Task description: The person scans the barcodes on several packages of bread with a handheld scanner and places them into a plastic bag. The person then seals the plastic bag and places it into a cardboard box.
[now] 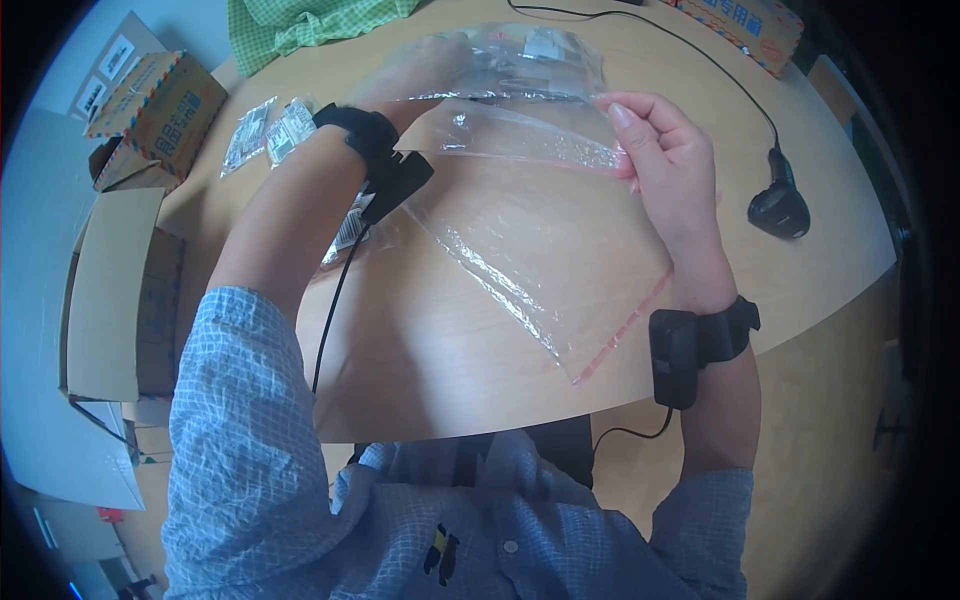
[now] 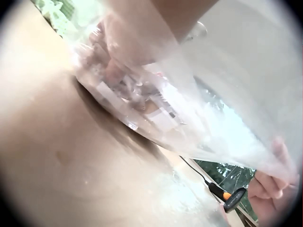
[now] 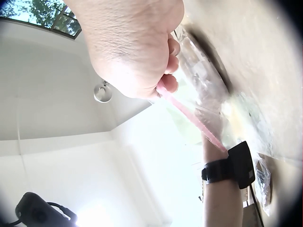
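Observation:
A large clear plastic bag (image 1: 545,85) with a pink strip (image 1: 625,325) along its edge spreads over the table. My right hand (image 1: 665,150) pinches the bag's mouth at the right between thumb and fingers. My left hand (image 1: 435,70) reaches inside the bag towards its far end, blurred behind the film. Small packets with white labels (image 2: 163,116) lie in the bag by the left fingers; I cannot tell whether those fingers grip one. Beneath the left wrist, another small labelled packet (image 1: 350,225) rests on the table.
Two labelled packets, one of them a silvery pack (image 1: 248,137), lie left of the left forearm. Cardboard boxes (image 1: 175,120) stand at the left edge. A black handheld scanner (image 1: 780,208) with a cable lies at right. Green checked cloth (image 1: 300,22) and another box (image 1: 740,30) are at the back.

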{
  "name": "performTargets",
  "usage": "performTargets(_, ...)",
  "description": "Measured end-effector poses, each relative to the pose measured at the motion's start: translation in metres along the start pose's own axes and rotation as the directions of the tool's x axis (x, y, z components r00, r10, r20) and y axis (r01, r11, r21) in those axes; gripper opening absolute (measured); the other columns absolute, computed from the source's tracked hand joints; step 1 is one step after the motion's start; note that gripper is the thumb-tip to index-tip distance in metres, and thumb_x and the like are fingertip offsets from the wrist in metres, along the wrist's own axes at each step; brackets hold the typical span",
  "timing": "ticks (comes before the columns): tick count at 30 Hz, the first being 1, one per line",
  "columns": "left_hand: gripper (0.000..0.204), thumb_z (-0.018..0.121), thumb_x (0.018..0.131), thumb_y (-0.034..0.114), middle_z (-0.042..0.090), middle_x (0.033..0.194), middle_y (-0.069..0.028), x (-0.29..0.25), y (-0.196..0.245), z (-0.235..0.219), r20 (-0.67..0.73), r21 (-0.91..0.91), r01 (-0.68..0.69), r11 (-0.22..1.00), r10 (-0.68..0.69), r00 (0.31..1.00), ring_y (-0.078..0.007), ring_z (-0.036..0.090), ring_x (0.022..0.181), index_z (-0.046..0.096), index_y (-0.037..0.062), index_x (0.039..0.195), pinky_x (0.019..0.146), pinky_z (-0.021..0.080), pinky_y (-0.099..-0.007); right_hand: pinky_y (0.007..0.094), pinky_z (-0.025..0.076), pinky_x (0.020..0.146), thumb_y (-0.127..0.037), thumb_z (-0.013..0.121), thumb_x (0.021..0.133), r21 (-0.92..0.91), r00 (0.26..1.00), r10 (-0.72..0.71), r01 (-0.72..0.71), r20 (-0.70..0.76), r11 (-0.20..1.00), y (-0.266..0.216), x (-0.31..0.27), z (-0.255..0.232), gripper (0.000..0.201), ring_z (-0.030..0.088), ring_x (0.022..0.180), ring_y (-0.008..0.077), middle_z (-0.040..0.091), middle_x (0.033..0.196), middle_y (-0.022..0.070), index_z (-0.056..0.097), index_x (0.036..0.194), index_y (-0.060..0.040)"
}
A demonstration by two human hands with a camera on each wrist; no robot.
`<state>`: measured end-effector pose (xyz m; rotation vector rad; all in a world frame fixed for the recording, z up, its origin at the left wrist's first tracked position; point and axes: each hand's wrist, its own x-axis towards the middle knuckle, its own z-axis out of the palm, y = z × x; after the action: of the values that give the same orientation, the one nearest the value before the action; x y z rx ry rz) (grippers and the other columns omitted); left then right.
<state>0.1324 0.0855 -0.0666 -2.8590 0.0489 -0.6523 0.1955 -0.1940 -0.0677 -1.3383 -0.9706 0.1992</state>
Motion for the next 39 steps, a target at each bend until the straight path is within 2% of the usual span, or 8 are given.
performTargets(1, 0.03, 0.052, 0.081, 0.012, 0.059, 0.102, -0.0164, 0.001, 0.001, 0.001, 0.002, 0.01, 0.01, 1.0, -0.01, 1.0, -0.0318, 0.058, 0.09, 0.052, 0.0035, 0.11, 0.077, 0.047, -0.0394, 0.0163, 0.038, 0.048, -0.015, 0.056, 0.088, 0.016, 1.0, 0.007, -0.007, -0.006, 1.0, -0.001, 0.0, 0.0, 0.017, 0.046, 0.053, 0.002, 0.051, 0.059, -0.0036, 0.063, 0.095, -0.0016)
performTargets(16, 0.044, 0.054, 0.082, 0.015, 0.057, 0.111, -0.0144, 0.005, 0.012, 0.005, 0.026, 0.177, 0.168, 0.97, -0.175, 0.984, -0.0318, 0.055, 0.101, 0.044, 0.0102, 0.125, 0.081, 0.046, -0.0396, 0.0166, 0.04, 0.049, -0.014, 0.056, 0.087, 0.017, 0.999, 0.002, -0.001, -0.043, 1.0, -0.003, 0.001, -0.001, 0.017, 0.047, 0.052, 0.0022, 0.051, 0.059, -0.0035, 0.062, 0.095, -0.0006)
performTargets(18, 0.034, 0.051, 0.081, 0.011, 0.059, 0.102, -0.0149, 0.001, 0.01, 0.004, -0.014, 0.198, 0.075, 0.977, -0.074, 0.997, -0.0318, 0.059, 0.091, 0.048, 0.004, 0.114, 0.076, 0.047, -0.0395, 0.0166, 0.04, 0.049, -0.014, 0.056, 0.087, 0.017, 0.999, -0.01, 0.011, -0.048, 1.0, -0.003, 0.002, -0.002, 0.016, 0.047, 0.052, 0.0022, 0.052, 0.059, -0.0034, 0.062, 0.095, -0.0006)
performTargets(30, 0.03, 0.05, 0.081, 0.009, 0.06, 0.1, -0.0142, 0.006, 0.001, -0.002, -0.021, 0.155, -0.008, 0.988, 0.012, 1.0, -0.0316, 0.059, 0.09, 0.05, 0.0039, 0.111, 0.076, 0.047, -0.0393, 0.0164, 0.039, 0.048, -0.013, 0.057, 0.087, 0.021, 0.998, -0.017, 0.019, -0.056, 1.0, -0.001, 0.003, -0.003, 0.016, 0.046, 0.052, 0.002, 0.052, 0.058, -0.0033, 0.063, 0.094, -0.0007)
performTargets(37, 0.021, 0.048, 0.083, 0.015, 0.062, 0.092, -0.0129, 0.02, 0.003, -0.009, 0.0, 0.043, 0.12, 0.992, -0.12, 0.993, -0.0306, 0.059, 0.087, 0.057, 0.0082, 0.101, 0.073, 0.047, -0.0388, 0.0164, 0.038, 0.048, -0.013, 0.057, 0.087, 0.015, 0.997, -0.028, 0.029, -0.066, 0.999, -0.002, 0.003, -0.005, 0.016, 0.046, 0.052, 0.002, 0.052, 0.057, -0.0034, 0.063, 0.094, -0.0014)
performTargets(39, 0.021, 0.049, 0.084, 0.018, 0.063, 0.093, -0.0115, 0.027, 0.001, -0.012, 0.105, 0.168, 0.078, 0.983, -0.096, 0.99, -0.0302, 0.059, 0.087, 0.059, 0.0097, 0.1, 0.072, 0.048, -0.0393, 0.0165, 0.038, 0.048, -0.013, 0.057, 0.087, 0.025, 0.997, -0.032, 0.034, -0.071, 0.999, -0.002, 0.004, -0.005, 0.016, 0.046, 0.052, 0.0021, 0.051, 0.057, -0.0034, 0.063, 0.095, -0.0014)
